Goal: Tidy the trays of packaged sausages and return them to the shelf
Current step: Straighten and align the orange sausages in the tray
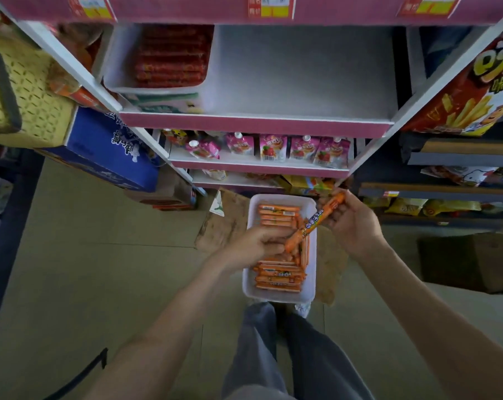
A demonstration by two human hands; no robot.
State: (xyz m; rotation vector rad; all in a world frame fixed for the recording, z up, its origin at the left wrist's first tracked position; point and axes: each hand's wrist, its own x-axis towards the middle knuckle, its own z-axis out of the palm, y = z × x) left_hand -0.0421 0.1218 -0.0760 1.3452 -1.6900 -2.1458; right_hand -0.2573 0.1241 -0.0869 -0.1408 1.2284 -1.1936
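The tidying step is in hand: a single orange sausage stick [316, 220] is held slantwise above the white tray [310, 290], which lies on flattened cardboard [224, 226] on the floor, just before the shelf unit's foot. The stick's upper end is pinched by the curled fingers of the right hand [352, 225]; its lower end appears to be gripped by the bent fingers of the left hand [256, 245], though that contact is partly hidden. Next, the stick should probably be laid parallel to the stacked packs and kept inside the tray's rim. A bare stretch of the pink-edged shelf [302, 73] is left free beside a tray of red sausages [169, 56]; the uprights on both sides must be cleared when lifting.
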